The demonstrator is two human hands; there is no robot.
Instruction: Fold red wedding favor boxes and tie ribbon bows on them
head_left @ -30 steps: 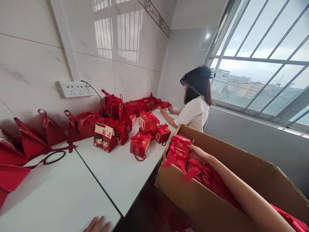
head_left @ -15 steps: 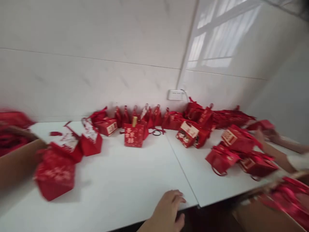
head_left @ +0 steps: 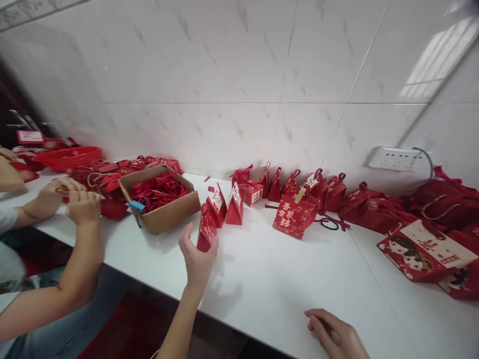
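Note:
My left hand (head_left: 198,257) is at a small upright red box (head_left: 207,229) on the white table. Its fingers are apart, with the thumb by the box's right edge and a gap between the other fingers and its left side. Two triangular boxes with white printed tops, one leaning (head_left: 217,204) and one upright (head_left: 234,207), stand just behind. Near the table's front edge, my right hand (head_left: 333,333) has loosely bent, parted fingers and holds nothing. A larger red box with gold characters (head_left: 294,217) stands between and beyond my hands.
A cardboard carton (head_left: 172,212) of red ribbons stands left, beside a person's hands (head_left: 80,199). A red basin (head_left: 71,157) is farther left. Several red boxes line the wall; a black ring (head_left: 329,224) and printed boxes (head_left: 426,252) lie right.
The view has swung left, bringing the carton and the person at the left into sight. My left hand, blurred behind the small red box before, now shows clearly with fingers apart.

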